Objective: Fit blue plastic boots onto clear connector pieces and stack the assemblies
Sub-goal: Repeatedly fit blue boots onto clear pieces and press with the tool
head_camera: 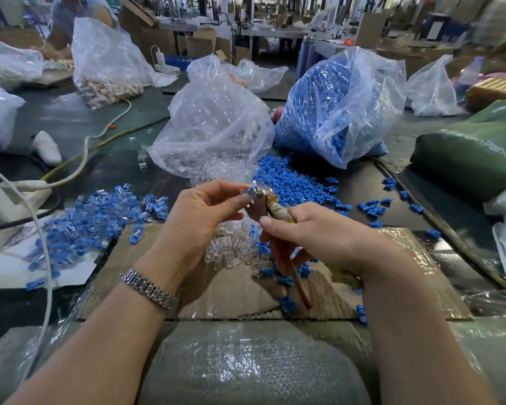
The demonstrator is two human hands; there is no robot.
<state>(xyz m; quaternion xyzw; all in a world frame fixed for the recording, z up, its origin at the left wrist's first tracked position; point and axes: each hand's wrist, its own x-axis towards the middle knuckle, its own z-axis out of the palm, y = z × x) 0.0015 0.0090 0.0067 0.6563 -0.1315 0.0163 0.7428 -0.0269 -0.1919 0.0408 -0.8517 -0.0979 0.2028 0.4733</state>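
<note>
The left hand is raised above the work surface with its fingers curled, and its fingertips pinch a small blue boot against the metal head of a plier-like hand tool; whether a clear connector piece sits inside the boot cannot be told. The right hand grips the tool by its handles, fingers wrapped round them, with the thumb lying along the upper handle and a reddish handle end projecting below the palm. A metal link bracelet sits on the left wrist. Directly below the hands a flattened sheet of cardboard carries a loose pile of clear connector pieces and scattered blue boots. To the left of the cardboard lies a spread heap of finished assemblies, each one blue and clear together, resting partly on white paper. Beyond the hands stands an open plastic bag of clear connectors, and just beside it to the right an open plastic bag of blue boots, with a spill of loose blue boots on the dark table in front of both. A white cable runs across the left side of the table, and a green bag lies at the right edge
</note>
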